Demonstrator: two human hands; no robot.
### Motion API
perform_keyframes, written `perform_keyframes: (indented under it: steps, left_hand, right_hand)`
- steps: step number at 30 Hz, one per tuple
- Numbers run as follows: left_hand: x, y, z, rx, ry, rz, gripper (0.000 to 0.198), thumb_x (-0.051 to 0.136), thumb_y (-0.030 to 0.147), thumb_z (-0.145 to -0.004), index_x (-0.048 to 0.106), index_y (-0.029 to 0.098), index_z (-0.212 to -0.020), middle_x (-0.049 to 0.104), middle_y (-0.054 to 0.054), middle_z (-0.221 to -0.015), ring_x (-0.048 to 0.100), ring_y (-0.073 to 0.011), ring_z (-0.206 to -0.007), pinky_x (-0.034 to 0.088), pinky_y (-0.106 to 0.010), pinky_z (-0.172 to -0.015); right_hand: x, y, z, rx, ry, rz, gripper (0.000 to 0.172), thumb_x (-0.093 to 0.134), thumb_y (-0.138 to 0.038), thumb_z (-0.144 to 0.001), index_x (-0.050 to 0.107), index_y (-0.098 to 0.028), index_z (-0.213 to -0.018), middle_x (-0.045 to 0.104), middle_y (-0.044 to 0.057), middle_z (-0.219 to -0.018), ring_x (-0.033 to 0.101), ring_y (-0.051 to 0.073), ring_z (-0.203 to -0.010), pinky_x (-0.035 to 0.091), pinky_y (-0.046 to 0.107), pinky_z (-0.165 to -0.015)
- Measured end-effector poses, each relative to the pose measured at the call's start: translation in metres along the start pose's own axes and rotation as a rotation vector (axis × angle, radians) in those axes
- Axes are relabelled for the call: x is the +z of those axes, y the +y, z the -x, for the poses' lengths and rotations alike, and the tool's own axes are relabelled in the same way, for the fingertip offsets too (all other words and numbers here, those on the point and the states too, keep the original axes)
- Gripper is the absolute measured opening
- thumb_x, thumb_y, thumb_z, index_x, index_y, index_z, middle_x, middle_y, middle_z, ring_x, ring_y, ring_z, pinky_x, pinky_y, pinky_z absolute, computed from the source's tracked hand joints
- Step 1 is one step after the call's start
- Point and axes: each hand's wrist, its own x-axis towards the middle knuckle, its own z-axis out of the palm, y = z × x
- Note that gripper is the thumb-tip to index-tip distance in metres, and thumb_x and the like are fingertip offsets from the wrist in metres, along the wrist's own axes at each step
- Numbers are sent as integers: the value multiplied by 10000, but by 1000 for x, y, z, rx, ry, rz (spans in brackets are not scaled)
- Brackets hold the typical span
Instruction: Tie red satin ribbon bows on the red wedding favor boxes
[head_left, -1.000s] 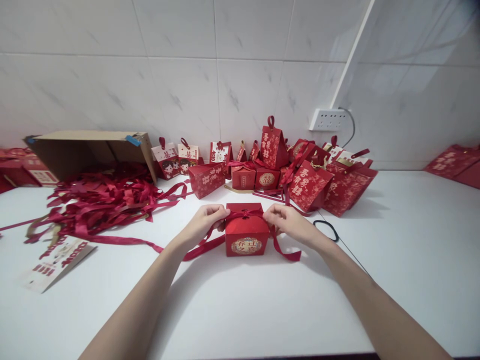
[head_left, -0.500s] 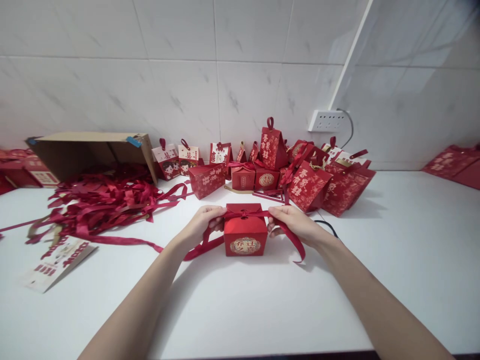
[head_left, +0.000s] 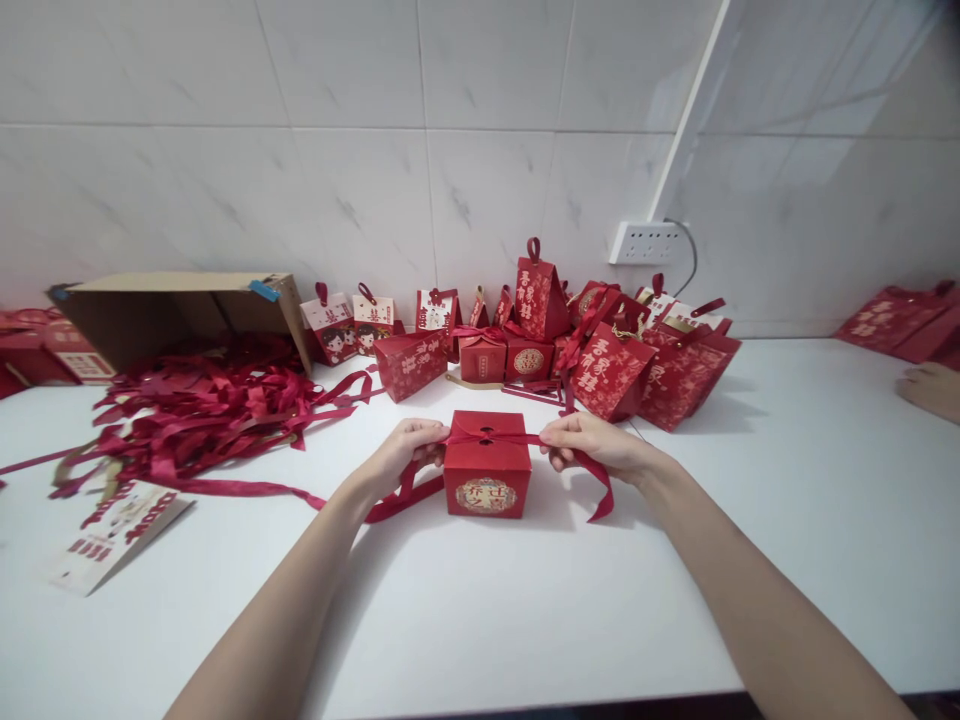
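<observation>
A small red gift box (head_left: 486, 478) with a gold emblem on its front stands on the white table (head_left: 525, 610) in front of me. A dark red ribbon (head_left: 491, 437) runs across its top through a knot. My left hand (head_left: 401, 455) pinches the ribbon at the box's left edge. My right hand (head_left: 592, 445) pinches the ribbon on the right, a little away from the box. Loose ribbon tails hang down on both sides, the right tail (head_left: 604, 495) curling onto the table.
Many red gift boxes and pouches (head_left: 570, 340) crowd the back by the wall. A heap of red ribbons (head_left: 202, 410) spills from a tipped cardboard box (head_left: 172, 310) at the left. A flat card (head_left: 112, 530) lies front left. Another person's hand (head_left: 930, 388) rests at the far right.
My hands have pulled apart sideways, drawing the ribbon taut across the box top. Another person's hand has come into view at the right edge.
</observation>
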Motion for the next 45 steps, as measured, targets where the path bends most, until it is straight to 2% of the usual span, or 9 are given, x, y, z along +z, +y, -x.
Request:
perform_keyframes:
  steps: [4, 8, 12, 16, 20, 22, 29, 40, 45]
  left_hand:
    - [7, 7, 5, 19, -41, -34, 395, 583, 345, -736, 347, 170, -472, 295, 67, -418, 317, -58, -412, 234, -203, -423]
    - [20, 13, 10, 20, -134, -82, 373, 577, 346, -751, 425, 161, -465, 343, 56, -410, 368, -71, -451, 312, -210, -500]
    - [24, 16, 12, -24, -187, -138, 349, 560, 348, -762, 476, 150, -486, 449, 22, -461, 417, -74, -477, 303, -209, -494]
    - [18, 25, 19, -125, -213, -278, 325, 528, 379, -780, 448, 163, -550, 428, 33, -458, 363, -71, -422, 246, -210, -433]
    - [17, 42, 29, -61, -160, -367, 195, 551, 374, -765, 524, 195, -836, 451, 54, -565, 343, -68, -448, 232, -189, -425]
    - [19, 50, 33, 18, -143, -462, 263, 563, 318, -752, 510, 228, -993, 505, 47, -644, 373, -78, -490, 261, -188, -446]
    - [29, 61, 36, 208, 4, -938, 114, 531, 267, -735, 614, 198, -769, 587, 3, -669, 463, -128, -546, 327, -231, -507]
    - [52, 65, 16, 284, 51, -982, 295, 478, 313, -783, 633, 196, -1005, 617, -74, -1037, 570, -224, -906, 444, -313, -758]
    - [61, 69, 9, 419, -13, -984, 279, 492, 235, -776, 630, 207, -1017, 609, -57, -1094, 558, -202, -970, 431, -282, -822]
  right_hand:
    - [9, -11, 8, -251, 42, 65, 272, 633, -434, -746, 687, -174, -689, 663, 59, -912, 592, 137, -817, 449, 280, -747]
    - [24, -18, 12, -400, 73, 133, 266, 613, -450, -767, 722, -208, -792, 558, 76, -1254, 477, 231, -1172, 397, 358, -936]
    - [38, -11, 5, -401, 225, 64, 323, 608, -474, -757, 719, -195, -876, 677, 91, -1050, 594, 233, -1001, 448, 370, -860]
    - [51, -6, -2, -399, 369, 156, 288, 615, -445, -745, 710, -172, -746, 708, 50, -799, 623, 201, -789, 465, 319, -744]
    - [56, -8, 0, -445, 344, 244, 270, 531, -389, -810, 702, -181, -794, 694, 39, -836, 611, 192, -804, 456, 302, -734]
    - [56, -8, 1, -466, 322, 268, 268, 494, -360, -833, 700, -191, -869, 689, 44, -903, 610, 195, -858, 452, 310, -777]
    - [55, -6, -1, -480, 324, 284, 222, 516, -305, -812, 677, -201, -924, 677, 48, -1005, 597, 201, -952, 429, 339, -872]
    - [43, -5, -6, -432, 252, -178, 328, 626, -494, -698, 611, -172, -760, 639, 20, -762, 582, 156, -737, 456, 284, -717]
    - [31, -13, 2, -519, 298, 58, 278, 574, -453, -762, 608, -180, -724, 613, 4, -732, 555, 143, -712, 429, 268, -683]
